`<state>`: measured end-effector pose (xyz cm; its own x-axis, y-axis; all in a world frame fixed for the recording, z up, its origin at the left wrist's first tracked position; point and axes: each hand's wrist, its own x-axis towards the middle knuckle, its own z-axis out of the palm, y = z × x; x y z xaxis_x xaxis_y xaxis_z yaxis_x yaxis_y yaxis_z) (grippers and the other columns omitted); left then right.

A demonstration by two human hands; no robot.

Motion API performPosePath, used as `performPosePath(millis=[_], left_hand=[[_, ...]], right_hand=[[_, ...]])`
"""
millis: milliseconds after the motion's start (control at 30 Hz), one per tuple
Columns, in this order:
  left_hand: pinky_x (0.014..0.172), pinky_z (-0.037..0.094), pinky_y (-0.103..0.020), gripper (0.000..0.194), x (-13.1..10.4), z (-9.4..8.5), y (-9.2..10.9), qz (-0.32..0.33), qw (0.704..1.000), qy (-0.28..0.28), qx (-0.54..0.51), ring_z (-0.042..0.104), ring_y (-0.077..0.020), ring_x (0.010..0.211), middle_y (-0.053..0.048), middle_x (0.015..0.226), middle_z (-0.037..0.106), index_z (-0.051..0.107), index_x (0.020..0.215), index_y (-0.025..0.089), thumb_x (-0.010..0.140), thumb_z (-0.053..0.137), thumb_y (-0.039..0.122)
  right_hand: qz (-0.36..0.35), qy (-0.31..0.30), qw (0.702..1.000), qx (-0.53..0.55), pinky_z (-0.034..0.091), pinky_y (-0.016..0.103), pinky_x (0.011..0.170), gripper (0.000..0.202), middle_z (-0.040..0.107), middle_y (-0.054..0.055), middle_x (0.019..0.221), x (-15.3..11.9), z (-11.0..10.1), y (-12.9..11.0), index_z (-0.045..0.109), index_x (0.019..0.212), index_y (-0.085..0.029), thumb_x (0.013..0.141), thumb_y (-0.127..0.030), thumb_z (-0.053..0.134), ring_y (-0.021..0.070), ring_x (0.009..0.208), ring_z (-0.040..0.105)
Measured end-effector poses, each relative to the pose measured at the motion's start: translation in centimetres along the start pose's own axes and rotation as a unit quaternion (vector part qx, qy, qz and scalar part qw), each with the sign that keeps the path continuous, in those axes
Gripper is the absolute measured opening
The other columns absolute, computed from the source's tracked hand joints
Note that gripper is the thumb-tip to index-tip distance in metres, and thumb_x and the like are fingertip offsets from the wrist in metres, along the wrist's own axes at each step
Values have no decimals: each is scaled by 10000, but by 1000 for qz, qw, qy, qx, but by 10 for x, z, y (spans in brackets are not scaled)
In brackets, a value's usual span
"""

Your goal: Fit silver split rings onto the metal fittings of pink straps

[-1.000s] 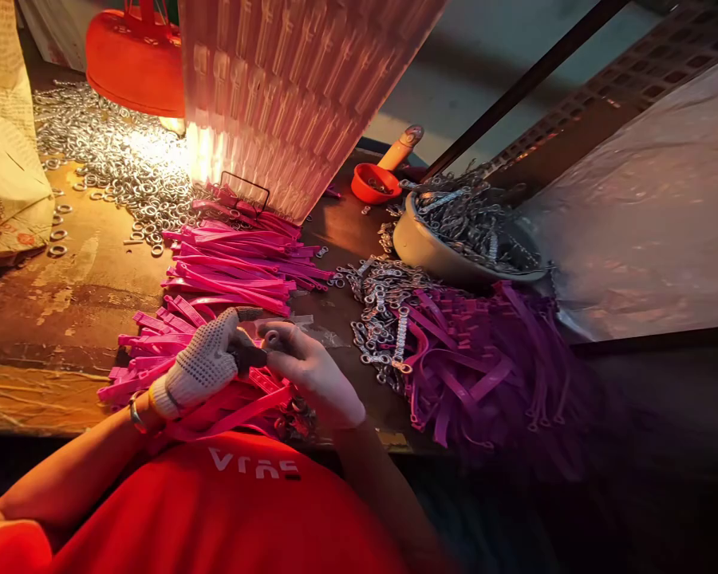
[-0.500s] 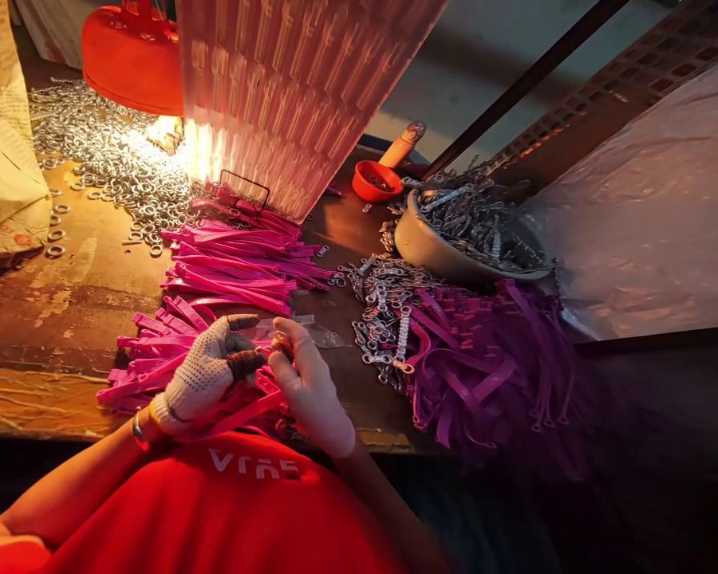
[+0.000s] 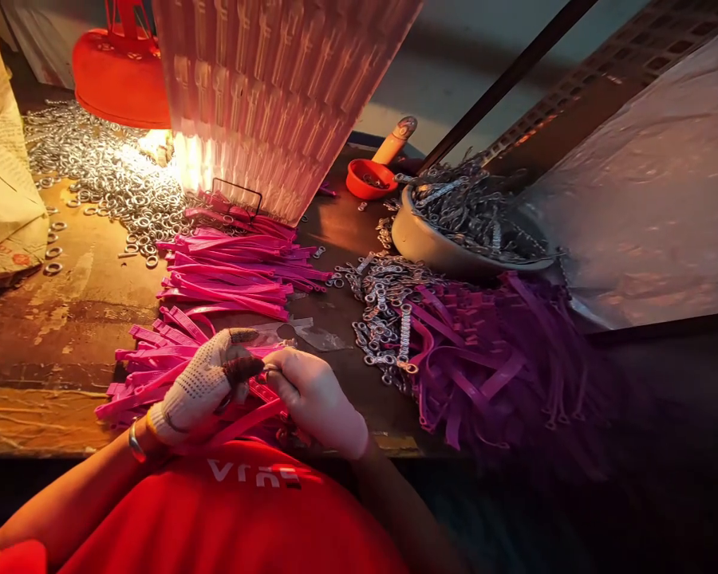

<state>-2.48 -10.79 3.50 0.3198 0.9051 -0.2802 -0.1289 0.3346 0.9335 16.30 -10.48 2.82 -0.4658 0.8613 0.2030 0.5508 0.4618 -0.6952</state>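
My left hand (image 3: 200, 387), in a dotted knit glove with dark-wrapped fingertips, is closed on a pink strap (image 3: 252, 420) over the bench's front edge. My right hand (image 3: 320, 399), in a thin white glove, meets it fingertip to fingertip. Its thumb and index finger are pinched together; a small metallic glint shows there, too small to name. Under and beside my left hand lies a row of pink straps (image 3: 149, 359). Beyond both hands is a second pile of pink straps (image 3: 233, 275).
Metal rings (image 3: 120, 191) are heaped under a red lamp (image 3: 116, 80), beside a ribbed translucent panel (image 3: 275, 88). To the right are a red cup (image 3: 364, 185), a bowl (image 3: 419, 235) of metal chain links, loose chain links (image 3: 388, 291) and purple straps (image 3: 484, 359).
My right hand's fingers have curled inward from a more extended pose, closing into a pinch against my left fingertips. My left hand stays nearly in place. The view has shifted slightly.
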Motion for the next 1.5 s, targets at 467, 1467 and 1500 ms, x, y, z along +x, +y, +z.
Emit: performPosePath(millis=[467, 1467, 1500], left_hand=[[357, 261, -167, 390, 31, -9, 36, -12, 999, -31, 39, 370, -62, 405, 56, 537, 495, 604, 1068, 132, 830, 740, 409], [389, 283, -164, 366, 33, 12, 10, -81, 994, -49, -51, 434, -50, 444, 35, 684, 575, 590, 1074, 183, 805, 788, 332], [395, 289, -159, 333, 33, 13, 13, -94, 993, -47, -60, 425, -45, 445, 40, 675, 562, 590, 1036, 183, 801, 786, 315]], right_hand=[[-37, 125, 985, -116, 232, 315, 579, 376, 503, -10, 552, 2, 21, -4, 473, 605, -212, 975, -278, 482, 129, 536, 402], [18, 129, 980, -152, 299, 305, 604, 232, 566, 16, 602, 5, 5, 10, 503, 621, -220, 839, -147, 483, 151, 578, 469], [5, 143, 976, -163, 281, 313, 596, 248, 548, 14, 574, 5, 6, 8, 485, 596, -222, 835, -154, 477, 149, 558, 448]])
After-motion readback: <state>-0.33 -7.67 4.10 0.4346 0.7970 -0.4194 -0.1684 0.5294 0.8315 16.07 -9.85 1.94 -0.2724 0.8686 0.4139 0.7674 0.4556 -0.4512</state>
